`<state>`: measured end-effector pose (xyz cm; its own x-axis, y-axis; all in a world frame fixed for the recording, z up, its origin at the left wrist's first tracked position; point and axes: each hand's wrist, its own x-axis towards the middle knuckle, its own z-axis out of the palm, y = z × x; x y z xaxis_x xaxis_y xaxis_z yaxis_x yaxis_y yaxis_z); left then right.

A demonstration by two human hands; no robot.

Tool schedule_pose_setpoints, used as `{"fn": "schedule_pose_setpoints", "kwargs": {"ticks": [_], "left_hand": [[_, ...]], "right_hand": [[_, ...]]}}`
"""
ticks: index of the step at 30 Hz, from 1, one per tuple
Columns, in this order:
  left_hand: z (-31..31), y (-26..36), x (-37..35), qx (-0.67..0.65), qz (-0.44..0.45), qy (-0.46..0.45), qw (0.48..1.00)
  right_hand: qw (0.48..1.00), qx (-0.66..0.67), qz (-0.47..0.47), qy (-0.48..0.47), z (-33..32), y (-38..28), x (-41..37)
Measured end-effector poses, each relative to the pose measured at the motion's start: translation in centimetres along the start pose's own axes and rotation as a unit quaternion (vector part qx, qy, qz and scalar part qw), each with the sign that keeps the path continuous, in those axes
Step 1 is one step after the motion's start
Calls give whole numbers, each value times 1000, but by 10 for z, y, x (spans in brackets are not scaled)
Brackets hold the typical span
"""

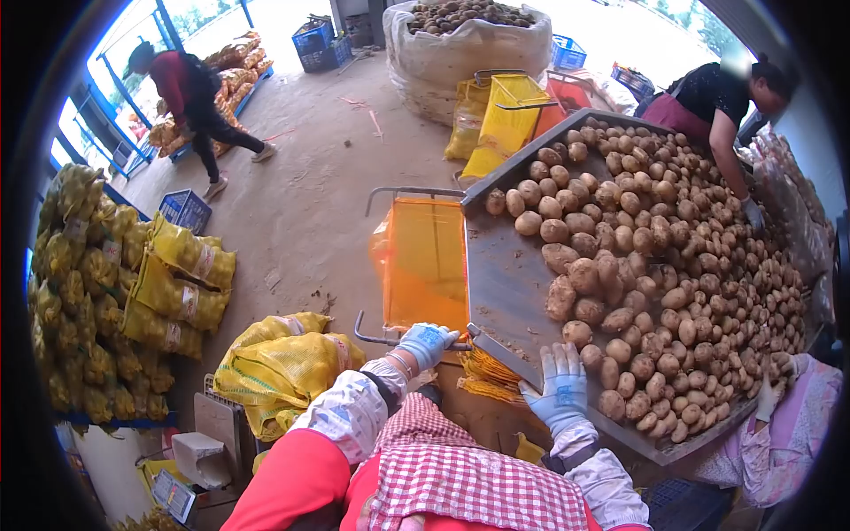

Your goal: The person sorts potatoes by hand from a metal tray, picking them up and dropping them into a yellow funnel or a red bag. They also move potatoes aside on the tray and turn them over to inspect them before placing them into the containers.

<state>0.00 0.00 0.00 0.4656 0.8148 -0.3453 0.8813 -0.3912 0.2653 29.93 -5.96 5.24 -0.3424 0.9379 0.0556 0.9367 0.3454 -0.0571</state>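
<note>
My left hand (425, 345), in a white and blue glove, is closed around the metal rod (379, 339) at the near end of a bag holder. From that holder an orange mesh bag (427, 265) hangs open beside the metal sorting table (505, 292). My right hand (560, 389), gloved the same way, lies on the table's near edge with its fingers stretched out and apart. Just beyond its fingertips begins a broad spread of soil-dusted potatoes (655, 248). Under the table corner, between my hands, is a stack of orange mesh bags (490, 375).
Filled yellow mesh sacks (283, 367) lie on the floor at my left, with a stacked pile (97, 301) further left. Co-workers (708, 115) work at the table's far and right sides; another person (190, 97) walks at the back left. A bulk bag (460, 62) stands behind.
</note>
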Motion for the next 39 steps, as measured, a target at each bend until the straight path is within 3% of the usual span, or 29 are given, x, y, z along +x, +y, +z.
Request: {"fn": "schedule_pose_setpoints", "kwargs": {"ticks": [7, 11, 14, 18, 19, 21, 22, 24, 27, 28, 29, 31, 35, 37, 39], "left_hand": [[-1, 2, 2, -3, 1, 9, 1000], [-5, 4, -1, -9, -1, -2, 1000], [6, -4, -5, -75, 33, 90, 993], [-16, -23, -14, -140, 123, 121, 975], [-24, -32, -10, -138, 143, 117, 973], [-36, -42, 6, -150, 81, 219, 961], [-50, -38, 20, -146, 82, 232, 958], [-84, -15, 51, -130, 107, 236, 957], [-110, 55, 92, -60, 256, 227, 938], [-113, 76, 105, -38, 306, 221, 925], [-109, 92, 120, -37, 318, 216, 922], [-94, 117, 151, 24, 359, 201, 911], [-103, 130, 200, 49, 334, 242, 910], [-124, 135, 222, 51, 330, 258, 907], [-139, 149, 260, 68, 308, 242, 918]], "right_hand": [[999, 23, 19, 30, -7, 0, -2], [991, 49, 35, 117, -4, 3, -8], [956, 144, 65, 247, -1, 13, -11], [922, 53, 249, 292, -20, 50, -40], [906, 10, 325, 271, -26, 61, -49], [854, -29, 463, 234, -15, 83, -65], [863, -68, 489, 108, -17, 78, -59], [893, -22, 448, 34, -20, 53, -40], [916, 77, 390, -48, -31, 27, -16], [934, 96, 341, 46, -12, 29, -20], [929, 95, 354, 48, -9, 30, -25], [906, 83, 336, 243, -14, 39, -36], [817, -18, 520, 248, -20, 73, -77], [854, 21, 509, 111, -26, 65, -79], [841, 155, 485, 184, -25, 73, -86]]}}
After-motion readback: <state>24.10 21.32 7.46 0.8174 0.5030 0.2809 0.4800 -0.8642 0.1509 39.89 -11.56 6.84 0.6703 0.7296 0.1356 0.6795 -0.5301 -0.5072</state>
